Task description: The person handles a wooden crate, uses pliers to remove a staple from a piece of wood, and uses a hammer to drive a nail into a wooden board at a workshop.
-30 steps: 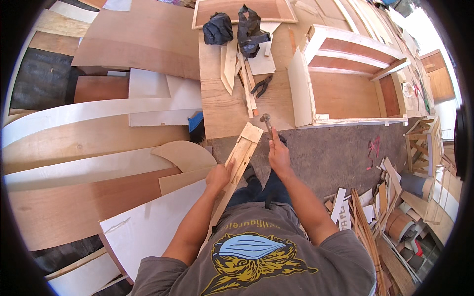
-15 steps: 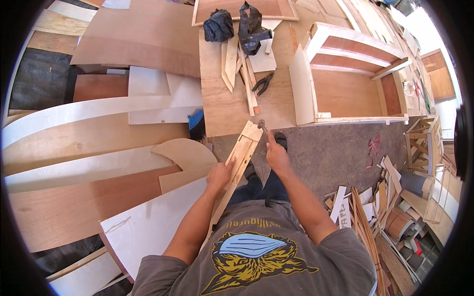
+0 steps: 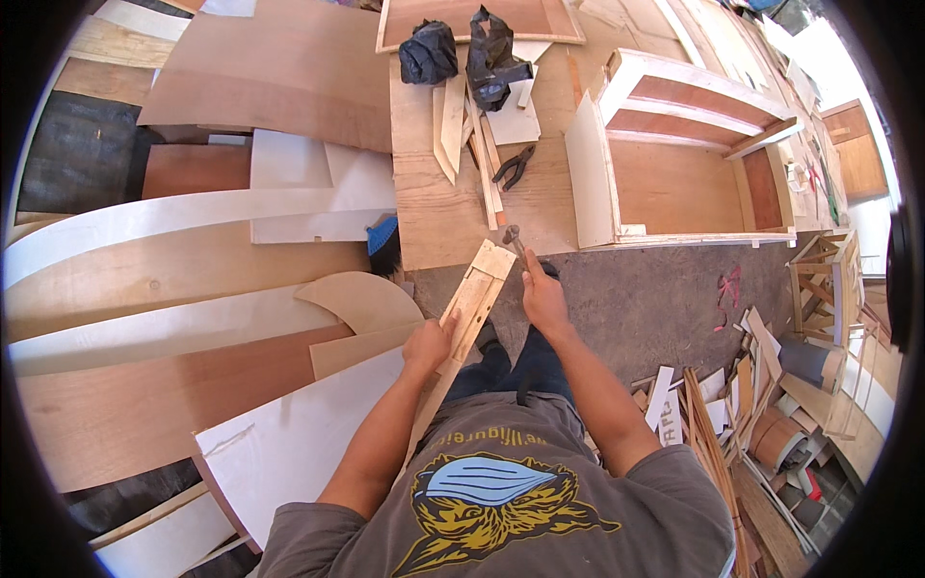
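Timber: long pale timber (image 3: 479, 299) held in front of the legs (image 3: 491, 369), far end near the table (image 3: 434, 231) edge, near end lost behind the left forearm
Long axis: slants from lower left by the body up and away to the right
Left hand (image 3: 430, 344): fingers closed round the timber partway along, thumb on the upper face
Right hand (image 3: 546, 302): fingers wrapped on the handle of the hammer (image 3: 517, 245), head pointing up and away
Key relation: timber's far end lies just left of the right fingers; hammer head a little beyond that end and to its right; right hand nearer the end, left hand lower down
Contact, hammer to timber: looks apart, depth hard to judge
Table beyond: pliers (image 3: 515, 168) beside narrow strips (image 3: 491, 193); open wooden frame (image 3: 590, 183) to the right
Against half a second ago: hammer head then close against the timber's far end, now slightly away, right hand lifted a touch; left hand's hold unchanged
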The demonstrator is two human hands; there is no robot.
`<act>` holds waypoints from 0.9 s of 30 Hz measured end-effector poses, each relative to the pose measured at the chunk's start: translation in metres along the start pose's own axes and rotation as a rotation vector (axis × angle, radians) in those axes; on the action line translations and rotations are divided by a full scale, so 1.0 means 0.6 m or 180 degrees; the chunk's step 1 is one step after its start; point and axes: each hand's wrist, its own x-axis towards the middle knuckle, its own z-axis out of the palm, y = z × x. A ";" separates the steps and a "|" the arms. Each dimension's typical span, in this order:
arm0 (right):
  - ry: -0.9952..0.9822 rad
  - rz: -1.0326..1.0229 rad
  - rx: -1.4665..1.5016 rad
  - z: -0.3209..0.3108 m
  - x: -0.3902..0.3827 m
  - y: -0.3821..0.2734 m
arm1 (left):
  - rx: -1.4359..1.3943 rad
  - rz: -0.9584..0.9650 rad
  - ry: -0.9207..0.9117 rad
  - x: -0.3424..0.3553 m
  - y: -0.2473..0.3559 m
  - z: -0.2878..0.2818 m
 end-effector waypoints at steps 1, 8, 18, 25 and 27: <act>0.0097 0.0046 0.0065 -0.004 0.000 -0.003 | 0.0012 -0.0059 0.0011 -0.002 0.002 -0.001; 0.0478 -0.0194 0.0193 -0.005 -0.010 0.011 | 0.0145 -0.0057 -0.0033 -0.003 0.006 -0.013; 0.0420 -0.0221 0.0160 -0.012 0.001 0.019 | 0.0200 -0.0013 0.0016 -0.010 0.005 -0.020; -0.0168 -0.0029 -0.0294 0.021 0.004 0.048 | 0.0226 0.0000 0.0041 -0.007 0.010 -0.017; 0.0308 -0.0291 0.0010 0.010 0.004 0.031 | 0.0208 -0.0025 0.0046 -0.005 0.002 -0.012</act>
